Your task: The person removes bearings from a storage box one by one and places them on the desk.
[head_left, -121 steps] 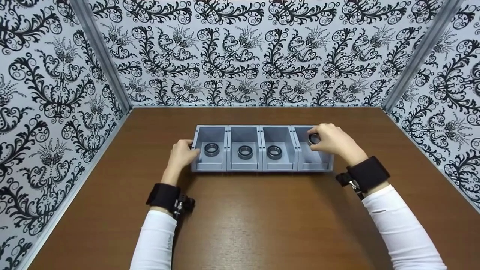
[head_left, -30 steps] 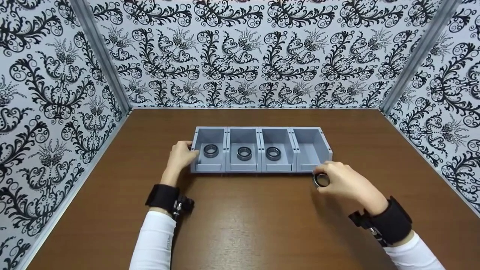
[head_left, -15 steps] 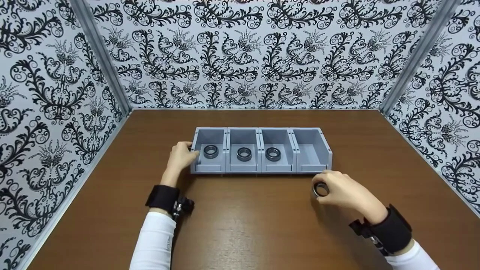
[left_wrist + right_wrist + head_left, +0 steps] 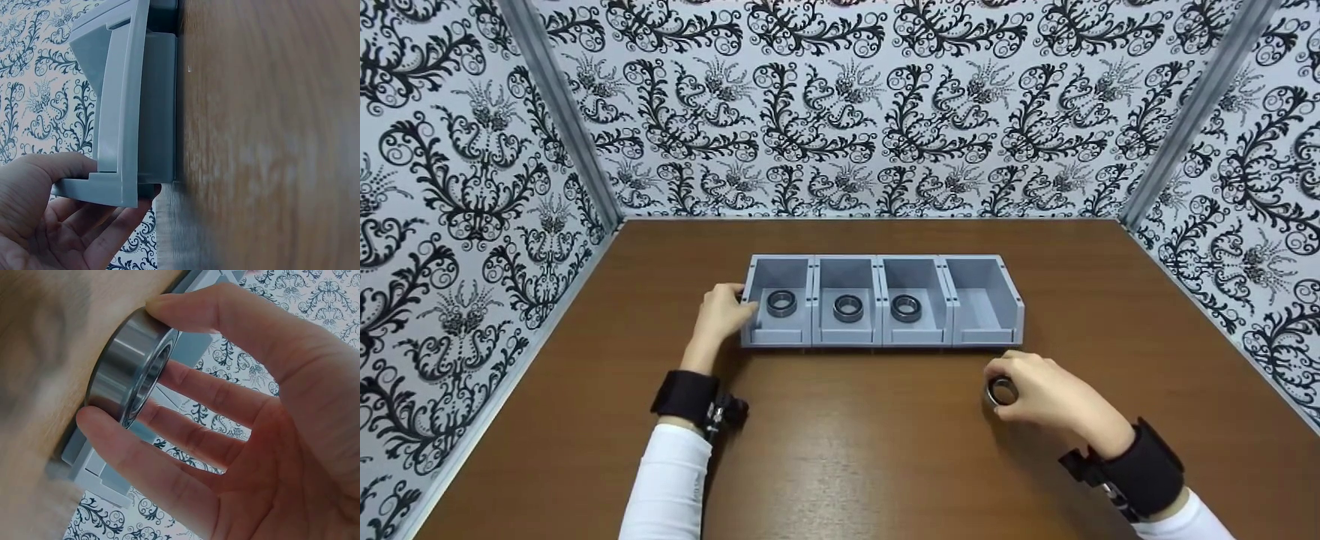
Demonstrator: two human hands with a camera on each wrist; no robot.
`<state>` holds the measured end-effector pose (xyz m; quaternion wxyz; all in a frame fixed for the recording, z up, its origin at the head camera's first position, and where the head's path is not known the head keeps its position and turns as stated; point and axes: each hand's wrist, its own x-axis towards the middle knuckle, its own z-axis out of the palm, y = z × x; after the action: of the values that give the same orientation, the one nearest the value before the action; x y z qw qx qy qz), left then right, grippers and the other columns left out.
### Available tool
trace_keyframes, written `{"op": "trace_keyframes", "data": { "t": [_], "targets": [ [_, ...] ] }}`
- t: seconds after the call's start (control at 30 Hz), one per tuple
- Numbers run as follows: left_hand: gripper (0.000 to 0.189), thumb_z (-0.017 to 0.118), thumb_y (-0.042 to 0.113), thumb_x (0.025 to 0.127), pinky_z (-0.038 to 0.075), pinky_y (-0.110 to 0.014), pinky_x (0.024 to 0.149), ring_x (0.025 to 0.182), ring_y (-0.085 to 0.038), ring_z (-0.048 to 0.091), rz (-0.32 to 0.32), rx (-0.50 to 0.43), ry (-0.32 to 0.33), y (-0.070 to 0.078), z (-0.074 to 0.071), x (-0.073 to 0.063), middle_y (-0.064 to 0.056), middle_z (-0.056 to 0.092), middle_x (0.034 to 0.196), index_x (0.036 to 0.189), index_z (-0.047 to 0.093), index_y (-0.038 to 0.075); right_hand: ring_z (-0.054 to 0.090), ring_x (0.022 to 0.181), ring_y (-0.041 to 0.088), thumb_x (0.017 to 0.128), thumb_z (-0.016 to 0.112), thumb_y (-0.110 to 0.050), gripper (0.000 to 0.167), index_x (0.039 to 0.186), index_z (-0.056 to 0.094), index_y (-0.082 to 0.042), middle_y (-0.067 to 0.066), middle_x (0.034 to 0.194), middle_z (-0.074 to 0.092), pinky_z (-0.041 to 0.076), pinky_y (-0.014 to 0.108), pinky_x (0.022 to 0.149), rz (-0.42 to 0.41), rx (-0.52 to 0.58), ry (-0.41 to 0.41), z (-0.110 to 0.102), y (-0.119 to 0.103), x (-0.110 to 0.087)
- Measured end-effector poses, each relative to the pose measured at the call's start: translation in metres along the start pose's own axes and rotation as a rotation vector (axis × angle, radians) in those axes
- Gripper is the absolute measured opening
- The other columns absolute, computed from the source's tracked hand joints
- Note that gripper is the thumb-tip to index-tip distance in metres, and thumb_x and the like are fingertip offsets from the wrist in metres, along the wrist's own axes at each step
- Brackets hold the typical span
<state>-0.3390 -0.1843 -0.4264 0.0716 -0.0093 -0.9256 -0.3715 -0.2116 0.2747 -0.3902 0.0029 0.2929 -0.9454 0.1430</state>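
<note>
My right hand pinches a ball bearing on edge between thumb and fingertips, in front of the rightmost bin. In the right wrist view its steel outer ring lies close to the wood; whether it touches the table cannot be told. My left hand grips the left wall of the leftmost bin, thumb inside and fingers outside. Three more bearings lie flat, one per bin: in the leftmost bin a bearing, then a second bearing, then a third bearing. No bearing shows in the rightmost bin.
The grey bins stand joined in a row on the brown wooden table. Patterned wall panels enclose the back and both sides. Black straps with small cameras circle both wrists.
My right hand has lifted the bearing out of the rightmost bin and brought it forward and down towards the table in front. The left hand keeps its grip on the bin.
</note>
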Motion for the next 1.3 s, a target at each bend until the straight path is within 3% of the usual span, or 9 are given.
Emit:
{"op": "trace_keyframes", "data": {
  "t": [0.2, 0.43, 0.9, 1.3],
  "targets": [
    [0.046, 0.068, 0.010, 0.095, 0.050, -0.058, 0.100, 0.118, -0.048, 0.064, 0.002, -0.004, 0.009, 0.000, 0.000, 0.000, -0.032, 0.065, 0.132, 0.135, 0.063, -0.013, 0.056, 0.081, 0.016, 0.076, 0.083, -0.008, 0.027, 0.101, 0.073, -0.010, 0.002, 0.096, 0.064, 0.048, 0.036, 0.069, -0.005, -0.001, -0.018, 0.004, 0.002, -0.002],
    [0.041, 0.066, 0.010, 0.092, 0.052, -0.057, 0.090, 0.101, -0.044, 0.068, 0.006, -0.004, 0.021, -0.002, 0.001, 0.001, -0.028, 0.071, 0.121, 0.128, 0.069, -0.009, 0.062, 0.083, 0.020, 0.071, 0.081, -0.008, 0.027, 0.097, 0.073, -0.010, -0.001, 0.092, 0.064, 0.051, 0.040, 0.070, -0.037, -0.014, 0.011, 0.010, 0.005, -0.003],
    [0.040, 0.065, 0.010, 0.092, 0.051, -0.056, 0.090, 0.098, -0.040, 0.065, 0.004, -0.014, 0.017, -0.001, 0.001, 0.000, -0.029, 0.070, 0.121, 0.127, 0.070, -0.009, 0.060, 0.082, 0.018, 0.072, 0.083, -0.008, 0.028, 0.097, 0.071, -0.012, -0.002, 0.091, 0.061, 0.051, 0.038, 0.070, -0.050, 0.001, -0.022, 0.016, 0.009, -0.005],
    [0.045, 0.066, 0.011, 0.094, 0.051, -0.056, 0.094, 0.105, -0.041, 0.066, -0.008, -0.017, 0.002, 0.000, 0.000, 0.001, -0.030, 0.066, 0.131, 0.134, 0.065, -0.011, 0.060, 0.082, 0.017, 0.073, 0.083, -0.008, 0.027, 0.098, 0.072, -0.013, -0.003, 0.092, 0.062, 0.050, 0.036, 0.069, -0.045, 0.033, -0.044, 0.018, 0.009, -0.006]
  ]
}}
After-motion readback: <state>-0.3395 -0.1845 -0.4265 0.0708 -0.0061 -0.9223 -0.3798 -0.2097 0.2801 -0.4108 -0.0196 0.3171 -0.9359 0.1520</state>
